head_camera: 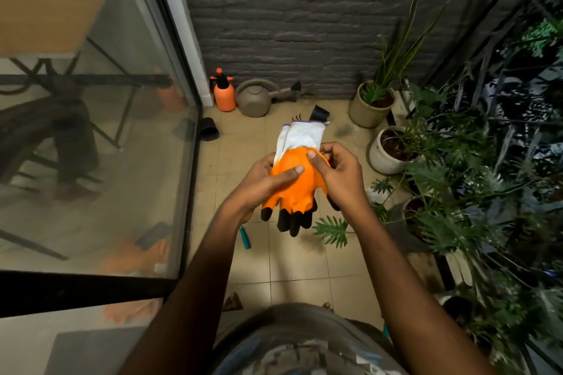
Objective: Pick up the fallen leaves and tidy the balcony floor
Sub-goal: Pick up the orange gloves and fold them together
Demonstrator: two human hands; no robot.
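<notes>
Both hands hold a pair of gardening gloves (295, 189) in front of me, above the tiled balcony floor (298, 268). The gloves are orange with black fingertips hanging down and white knit cuffs pointing away from me. My left hand (262, 184) grips them from the left with the thumb across the orange palm. My right hand (338, 172) grips them from the right, thumb pressed on top. A small dry leaf (233, 301) lies on the tiles near my feet.
Orange spray bottle (224, 94) and grey watering can (259, 97) stand against the brick wall. Two black pots (209, 128) lie tipped on the floor. A teal-handled tool (245, 237) lies on the tiles. Potted plants (393, 149) line the right side; a glass door (106, 131) closes the left.
</notes>
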